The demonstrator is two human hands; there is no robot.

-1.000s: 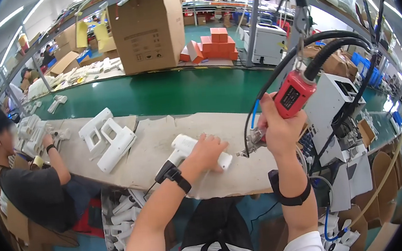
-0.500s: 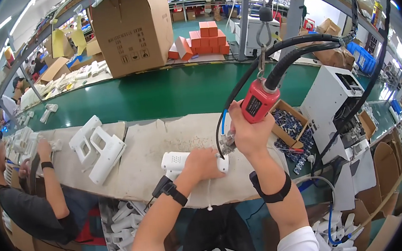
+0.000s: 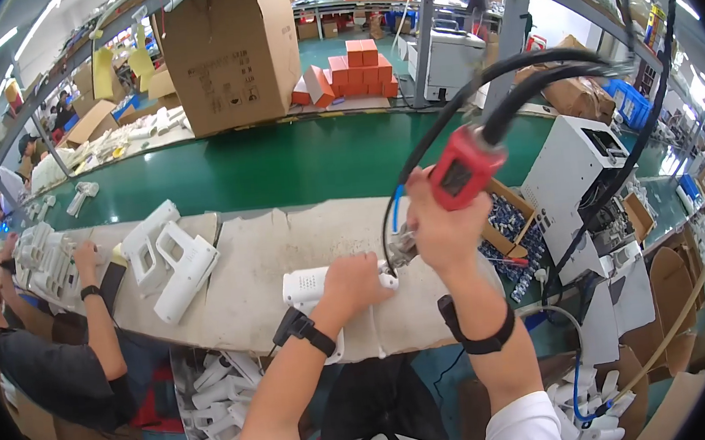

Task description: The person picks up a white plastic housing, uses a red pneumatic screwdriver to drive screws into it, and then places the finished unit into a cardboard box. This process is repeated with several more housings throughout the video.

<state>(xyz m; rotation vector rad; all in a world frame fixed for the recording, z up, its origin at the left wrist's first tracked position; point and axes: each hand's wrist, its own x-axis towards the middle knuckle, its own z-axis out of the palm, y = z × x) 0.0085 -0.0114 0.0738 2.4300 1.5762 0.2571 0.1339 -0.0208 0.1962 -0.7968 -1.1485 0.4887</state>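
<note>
A white plastic device housing (image 3: 299,286) with a dotted grille lies on the worktable in front of me. My left hand (image 3: 352,284) is wrapped over its body, hiding the middle, and part of its handle shows below my wrist. In my right hand (image 3: 449,232) is a red power screwdriver (image 3: 468,168), hung on thick black hoses and blurred by motion. Its metal nose (image 3: 403,247) points down to the left, beside the housing's right end. Whether the tip touches the housing I cannot tell.
Two white housings (image 3: 185,270) lie to the left, near a co-worker (image 3: 57,367). A cardboard box of small dark parts (image 3: 508,226) stands right, beside a white machine (image 3: 577,177). Beyond the table runs a green conveyor belt (image 3: 321,159). Bins of white housings (image 3: 221,402) sit below.
The screwdriver has shifted slightly right and tilted in my right hand. The housing has turned a little under my left hand, and its handle now shows. The co-worker's hands have moved.
</note>
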